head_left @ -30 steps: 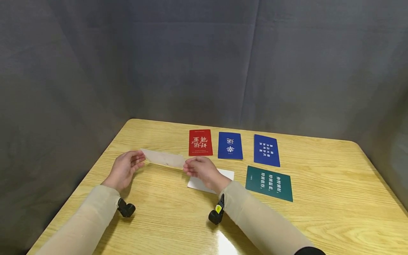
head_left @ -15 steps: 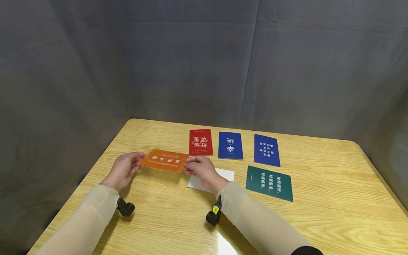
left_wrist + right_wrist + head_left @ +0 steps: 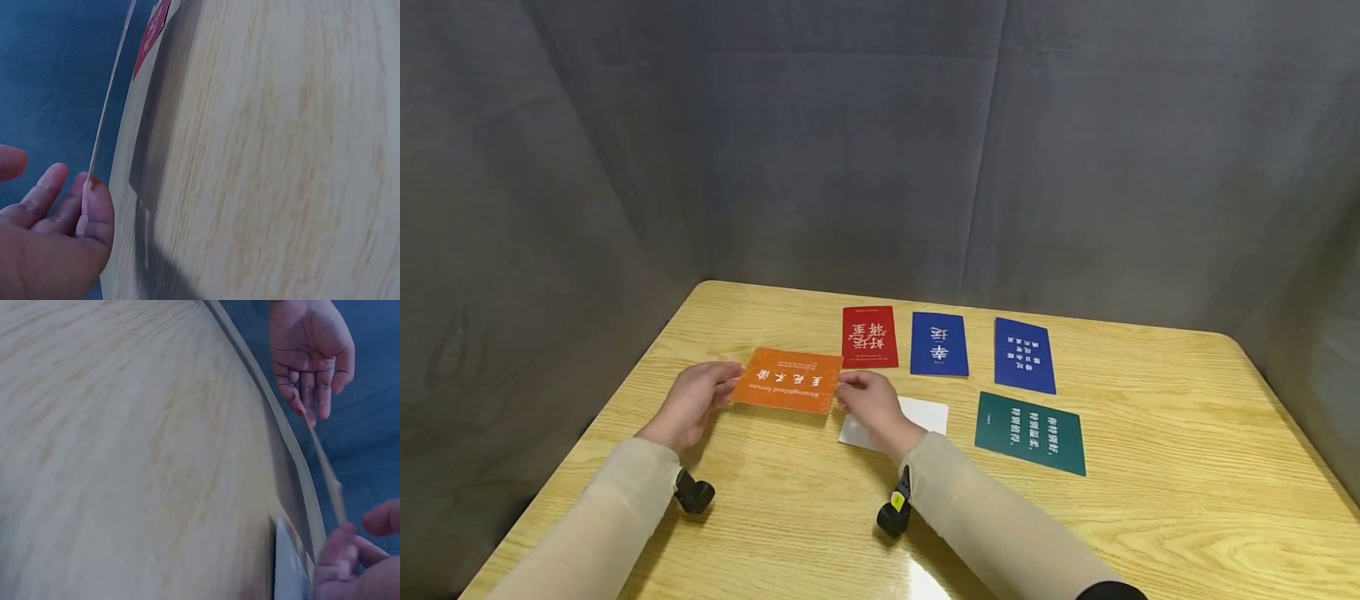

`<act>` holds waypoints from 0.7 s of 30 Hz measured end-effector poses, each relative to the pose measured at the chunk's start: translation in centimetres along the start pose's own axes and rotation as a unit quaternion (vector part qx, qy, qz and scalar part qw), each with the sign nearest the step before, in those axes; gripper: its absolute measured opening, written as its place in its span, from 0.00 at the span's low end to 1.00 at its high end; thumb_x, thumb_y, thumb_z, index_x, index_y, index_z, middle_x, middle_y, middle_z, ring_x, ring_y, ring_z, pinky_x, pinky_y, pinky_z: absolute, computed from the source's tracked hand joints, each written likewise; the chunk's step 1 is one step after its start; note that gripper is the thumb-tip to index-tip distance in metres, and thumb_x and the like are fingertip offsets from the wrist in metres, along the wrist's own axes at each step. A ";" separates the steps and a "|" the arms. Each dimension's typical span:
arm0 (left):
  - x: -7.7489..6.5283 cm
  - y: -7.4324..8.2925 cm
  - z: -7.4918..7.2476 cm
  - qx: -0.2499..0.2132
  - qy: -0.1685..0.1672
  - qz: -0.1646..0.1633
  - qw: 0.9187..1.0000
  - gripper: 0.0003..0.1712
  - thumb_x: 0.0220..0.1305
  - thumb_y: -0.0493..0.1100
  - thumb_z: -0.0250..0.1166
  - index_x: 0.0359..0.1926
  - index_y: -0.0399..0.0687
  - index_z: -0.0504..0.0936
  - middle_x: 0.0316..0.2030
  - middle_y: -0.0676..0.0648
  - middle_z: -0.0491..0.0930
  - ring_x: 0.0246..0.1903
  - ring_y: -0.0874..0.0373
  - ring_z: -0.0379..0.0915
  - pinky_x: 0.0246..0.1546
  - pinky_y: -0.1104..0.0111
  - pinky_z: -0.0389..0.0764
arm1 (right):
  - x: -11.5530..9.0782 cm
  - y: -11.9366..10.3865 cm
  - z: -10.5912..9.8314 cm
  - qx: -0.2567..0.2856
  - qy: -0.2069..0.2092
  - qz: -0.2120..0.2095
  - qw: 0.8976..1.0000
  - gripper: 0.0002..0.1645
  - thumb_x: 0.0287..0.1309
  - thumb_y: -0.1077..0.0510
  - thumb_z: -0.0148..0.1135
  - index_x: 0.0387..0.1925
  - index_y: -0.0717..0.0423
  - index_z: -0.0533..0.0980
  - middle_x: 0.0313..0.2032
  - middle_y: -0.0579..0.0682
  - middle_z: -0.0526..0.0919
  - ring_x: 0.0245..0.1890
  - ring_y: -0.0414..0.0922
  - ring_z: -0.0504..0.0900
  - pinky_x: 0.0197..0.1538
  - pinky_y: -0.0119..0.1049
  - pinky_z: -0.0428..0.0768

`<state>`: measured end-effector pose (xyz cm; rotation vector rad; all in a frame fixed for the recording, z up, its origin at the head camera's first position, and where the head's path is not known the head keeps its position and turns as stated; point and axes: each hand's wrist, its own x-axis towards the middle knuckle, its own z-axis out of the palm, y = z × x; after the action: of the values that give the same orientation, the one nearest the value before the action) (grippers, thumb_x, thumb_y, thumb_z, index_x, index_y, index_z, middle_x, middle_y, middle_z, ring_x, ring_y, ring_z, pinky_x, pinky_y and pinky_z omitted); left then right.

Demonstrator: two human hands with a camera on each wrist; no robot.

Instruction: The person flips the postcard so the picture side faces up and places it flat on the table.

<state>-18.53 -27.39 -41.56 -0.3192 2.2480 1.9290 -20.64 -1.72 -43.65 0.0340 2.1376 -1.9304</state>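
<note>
An orange card [image 3: 786,381] with white lettering is held above the table, its printed face up in the head view. My left hand [image 3: 694,402] holds its left end between the fingers. At the other end, the fingertips of my right hand [image 3: 877,410] hold its edge. Seen edge-on in the left wrist view, the card [image 3: 105,112] meets the fingers while the thumb stands apart from it. The right wrist view shows the card [image 3: 328,472] spanning both hands, with the right thumb off it. A white card [image 3: 917,417] lies partly hidden behind my right hand.
On the wooden table [image 3: 1187,467] lie a red card [image 3: 869,337], a blue card [image 3: 939,343], another blue card [image 3: 1025,355] and a green card [image 3: 1030,432], all printed in white. A dark grey curtain [image 3: 850,167] hangs behind the table.
Between my hands the card has turned from its pale side to its orange printed face. It now lies flatter and slightly lower. Both hands have shifted only a little; the other cards stay put.
</note>
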 end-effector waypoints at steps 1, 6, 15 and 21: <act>0.0 -0.1 0.0 0.002 0.001 0.000 1.000 0.32 0.83 0.45 0.44 0.75 0.26 0.58 0.75 0.31 0.58 0.69 0.44 0.62 0.68 0.58 0.67 | 0.0 0.0 0.0 -0.005 -0.014 0.008 1.000 0.18 0.70 0.66 0.58 0.58 0.69 0.78 0.45 0.57 0.84 0.40 0.45 0.81 0.48 0.39 0.84; -0.2 -0.2 -0.1 0.012 -0.001 0.004 1.000 0.30 0.83 0.42 0.42 0.75 0.23 0.56 0.74 0.28 0.56 0.72 0.37 0.55 0.73 0.50 0.59 | -0.1 -0.4 0.0 -0.004 -0.095 0.049 0.994 0.29 0.71 0.64 0.56 0.70 0.72 0.68 0.58 0.61 0.80 0.48 0.49 0.81 0.56 0.42 0.82; 0.2 0.2 -0.1 0.035 -0.006 0.017 0.999 0.29 0.82 0.40 0.43 0.73 0.22 0.59 0.71 0.27 0.60 0.66 0.38 0.61 0.67 0.52 0.65 | 0.0 -1.1 0.0 0.000 -0.149 0.059 0.987 0.33 0.74 0.64 0.51 0.74 0.77 0.57 0.63 0.67 0.74 0.50 0.48 0.79 0.60 0.44 0.80; 0.3 0.0 -0.1 0.041 0.000 0.012 0.999 0.27 0.81 0.39 0.45 0.71 0.23 0.60 0.69 0.28 0.61 0.62 0.41 0.63 0.62 0.53 0.68 | 0.3 -1.2 0.0 0.016 -0.161 0.064 0.985 0.36 0.70 0.68 0.52 0.74 0.77 0.55 0.68 0.67 0.69 0.43 0.44 0.76 0.58 0.42 0.80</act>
<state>-18.79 -27.49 -41.58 -0.2819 2.3334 1.8417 -21.15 -1.90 -42.53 -0.1236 1.8466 -1.7614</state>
